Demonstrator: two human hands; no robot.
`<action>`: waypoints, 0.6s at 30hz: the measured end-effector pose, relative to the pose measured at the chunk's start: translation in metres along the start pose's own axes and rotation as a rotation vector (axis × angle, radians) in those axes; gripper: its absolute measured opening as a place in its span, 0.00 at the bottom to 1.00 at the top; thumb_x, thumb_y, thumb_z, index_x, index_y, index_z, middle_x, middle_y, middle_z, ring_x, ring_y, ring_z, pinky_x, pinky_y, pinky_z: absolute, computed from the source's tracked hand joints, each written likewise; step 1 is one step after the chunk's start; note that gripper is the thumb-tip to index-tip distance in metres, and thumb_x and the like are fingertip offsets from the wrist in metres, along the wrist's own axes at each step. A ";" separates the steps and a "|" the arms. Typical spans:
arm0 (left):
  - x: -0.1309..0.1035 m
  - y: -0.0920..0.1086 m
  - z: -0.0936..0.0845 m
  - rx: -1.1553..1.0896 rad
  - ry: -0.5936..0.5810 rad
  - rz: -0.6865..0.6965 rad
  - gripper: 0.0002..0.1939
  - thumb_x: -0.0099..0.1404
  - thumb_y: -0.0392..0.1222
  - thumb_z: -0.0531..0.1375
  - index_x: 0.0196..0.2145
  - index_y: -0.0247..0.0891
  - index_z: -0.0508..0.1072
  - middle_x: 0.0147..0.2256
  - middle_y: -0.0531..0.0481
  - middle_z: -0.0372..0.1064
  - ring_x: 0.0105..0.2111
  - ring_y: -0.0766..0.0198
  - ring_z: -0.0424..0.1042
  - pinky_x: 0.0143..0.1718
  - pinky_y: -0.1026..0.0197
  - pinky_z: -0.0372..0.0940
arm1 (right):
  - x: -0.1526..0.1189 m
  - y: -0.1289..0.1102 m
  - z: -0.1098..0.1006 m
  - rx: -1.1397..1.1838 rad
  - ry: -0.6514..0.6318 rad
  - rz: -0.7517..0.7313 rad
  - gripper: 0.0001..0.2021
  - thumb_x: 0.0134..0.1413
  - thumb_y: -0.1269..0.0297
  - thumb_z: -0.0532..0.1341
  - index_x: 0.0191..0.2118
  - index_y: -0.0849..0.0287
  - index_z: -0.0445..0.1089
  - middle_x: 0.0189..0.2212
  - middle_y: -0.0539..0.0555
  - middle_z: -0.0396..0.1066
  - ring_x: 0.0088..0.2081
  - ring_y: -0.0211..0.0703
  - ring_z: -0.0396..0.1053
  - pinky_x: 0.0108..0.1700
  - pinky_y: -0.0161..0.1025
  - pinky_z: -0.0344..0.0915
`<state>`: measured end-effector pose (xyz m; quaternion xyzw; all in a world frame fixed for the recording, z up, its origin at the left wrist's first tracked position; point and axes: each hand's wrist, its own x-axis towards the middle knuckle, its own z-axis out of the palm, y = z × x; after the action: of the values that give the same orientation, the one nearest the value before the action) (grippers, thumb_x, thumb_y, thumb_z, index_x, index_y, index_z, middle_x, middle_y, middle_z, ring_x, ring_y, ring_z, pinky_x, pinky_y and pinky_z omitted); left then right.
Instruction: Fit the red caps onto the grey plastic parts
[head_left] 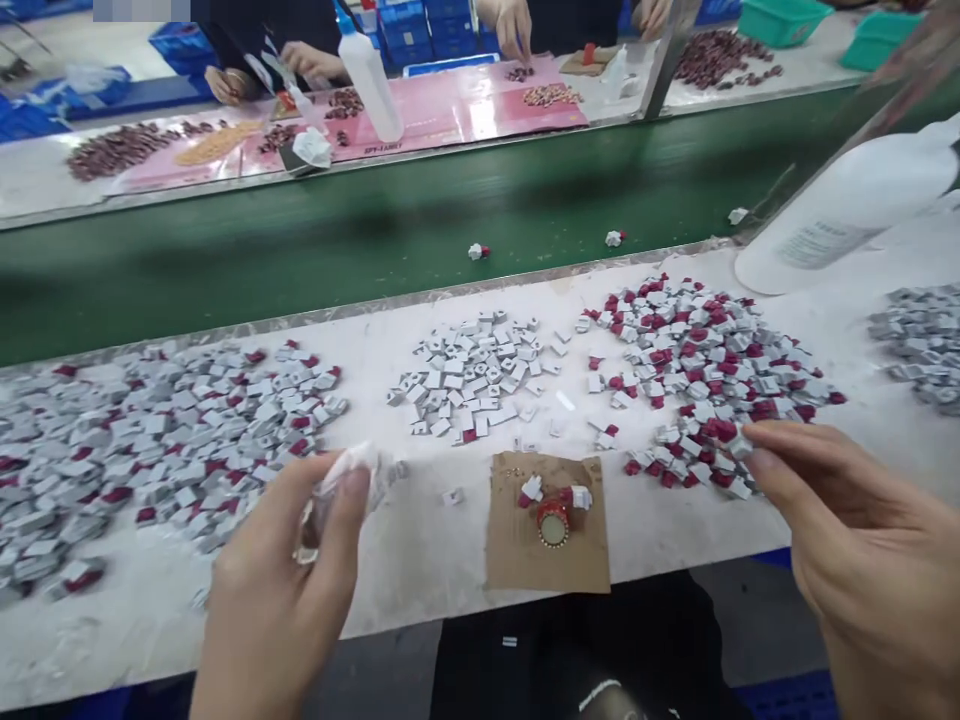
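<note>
My left hand (292, 560) is closed round a crumpled white wrapped bottle (349, 485), near the pile of grey and dark red pieces (187, 430) on the left. At the right, my right hand (862, 540) pinches a small grey piece (740, 446) at the edge of a heap of joined grey-and-red pieces (697, 350). Between the hands lies a brown cardboard square (525, 565). A red bottle cap (553, 524) and two small white-and-red pieces (577, 497) rest on it. Behind the cardboard is a pile of plain grey pieces (480, 370).
A green belt (337, 240) runs behind the table (420, 590), with a few pieces on it. A large white bottle (840, 210) leans at the right, near another grey pile (922, 340). Across the belt, other people's hands (311, 62) work at a pink-covered table (450, 110).
</note>
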<state>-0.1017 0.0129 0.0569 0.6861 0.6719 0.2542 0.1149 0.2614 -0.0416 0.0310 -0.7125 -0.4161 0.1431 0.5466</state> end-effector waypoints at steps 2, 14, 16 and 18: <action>-0.024 -0.033 0.011 0.080 -0.029 0.082 0.08 0.80 0.46 0.62 0.50 0.46 0.80 0.43 0.46 0.81 0.43 0.48 0.77 0.45 0.50 0.70 | -0.013 0.011 -0.002 0.029 -0.078 0.076 0.07 0.63 0.58 0.79 0.46 0.45 0.89 0.46 0.51 0.86 0.50 0.51 0.83 0.51 0.46 0.80; -0.052 -0.028 0.074 0.128 -0.131 0.297 0.14 0.76 0.36 0.65 0.57 0.48 0.81 0.63 0.39 0.79 0.68 0.32 0.69 0.68 0.30 0.61 | -0.022 -0.002 0.033 0.535 -0.448 0.508 0.10 0.55 0.53 0.84 0.42 0.45 0.91 0.37 0.51 0.90 0.38 0.47 0.88 0.46 0.41 0.87; -0.043 -0.025 0.073 0.058 -0.140 0.300 0.10 0.79 0.36 0.63 0.51 0.48 0.82 0.54 0.43 0.85 0.63 0.36 0.76 0.68 0.30 0.59 | -0.021 -0.005 0.034 0.587 -0.460 0.551 0.10 0.56 0.54 0.84 0.42 0.44 0.91 0.39 0.50 0.90 0.41 0.48 0.89 0.48 0.42 0.87; -0.035 -0.016 0.069 -0.065 -0.132 0.265 0.09 0.80 0.37 0.63 0.51 0.47 0.82 0.50 0.45 0.87 0.58 0.40 0.81 0.69 0.32 0.60 | -0.021 -0.007 0.036 0.648 -0.483 0.578 0.09 0.57 0.55 0.83 0.43 0.43 0.91 0.40 0.49 0.91 0.44 0.49 0.90 0.51 0.44 0.87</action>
<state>-0.0793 -0.0075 -0.0160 0.7799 0.5578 0.2432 0.1465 0.2225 -0.0332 0.0189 -0.5385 -0.2502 0.5719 0.5660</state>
